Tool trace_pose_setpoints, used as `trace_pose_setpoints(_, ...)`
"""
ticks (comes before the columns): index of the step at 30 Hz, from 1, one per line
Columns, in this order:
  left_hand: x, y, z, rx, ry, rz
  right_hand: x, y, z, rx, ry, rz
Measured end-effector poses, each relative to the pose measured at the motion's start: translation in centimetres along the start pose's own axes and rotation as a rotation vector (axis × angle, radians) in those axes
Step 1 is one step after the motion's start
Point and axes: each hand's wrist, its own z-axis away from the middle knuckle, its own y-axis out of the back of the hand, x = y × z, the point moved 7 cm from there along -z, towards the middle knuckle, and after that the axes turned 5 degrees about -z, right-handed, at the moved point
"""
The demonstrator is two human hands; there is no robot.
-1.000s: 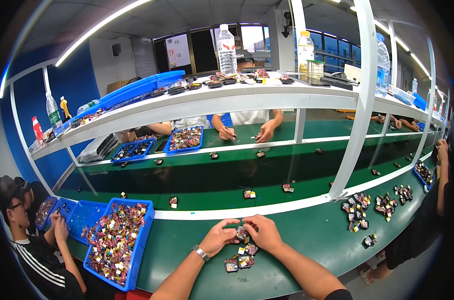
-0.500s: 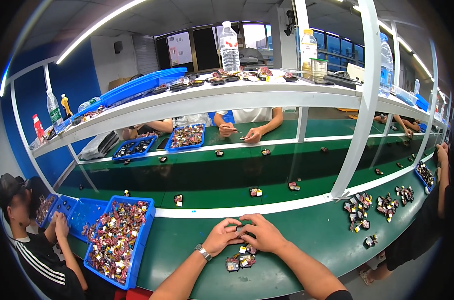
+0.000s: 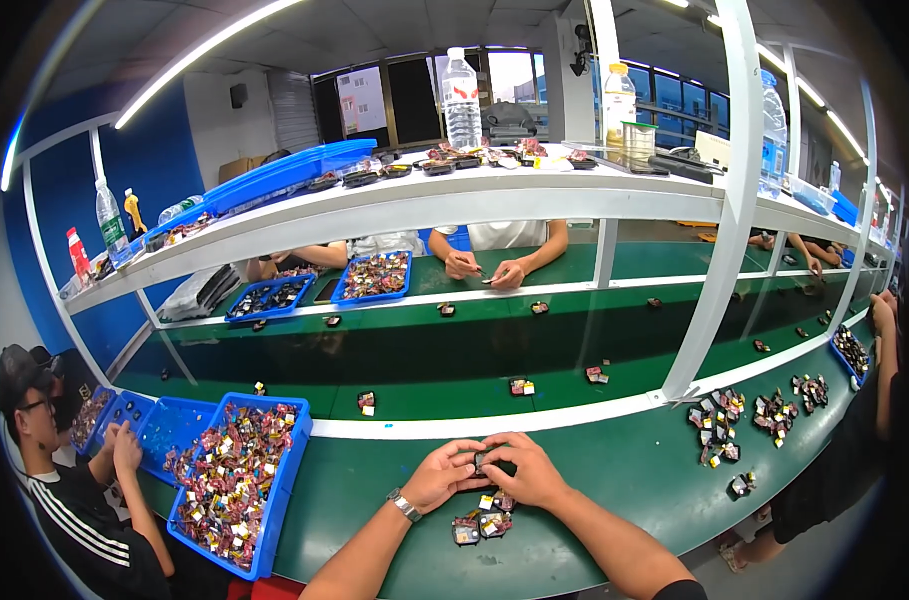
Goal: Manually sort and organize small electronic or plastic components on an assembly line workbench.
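My left hand [image 3: 442, 476], with a metal watch [image 3: 404, 504] at the wrist, is closed around the edge of a small black plastic casing [image 3: 481, 464]. My right hand [image 3: 525, 472] pinches the same casing from the other side, its fingertips at the casing's face. The fingers cover most of the casing. Just below the hands, on the green bench [image 3: 374, 480], lies a small cluster of black casings [image 3: 492, 522] with white and yellow labels and reddish film. At my left stands a blue tray [image 3: 296, 470] heaped with similar labelled parts.
A white rail [image 3: 454, 427] separates my bench from a green conveyor belt [image 3: 424, 360] carrying spaced parts. More part clusters [image 3: 716, 425] lie to the right. A white post [image 3: 719, 230] and shelf stand ahead. A co-worker [image 3: 64, 480] sits left; others work opposite and right.
Parts on the belt have shifted slightly right. My right fingers have moved over the casing, and more of its dark side shows. The co-worker at left has turned their head a little.
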Motion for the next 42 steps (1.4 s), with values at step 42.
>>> trace_pose_setpoints(42,-0.4,0.2,0.0,0.076,-0.069,-0.044,-2.1,0.0,0.3,0.123,0.086,0.093)
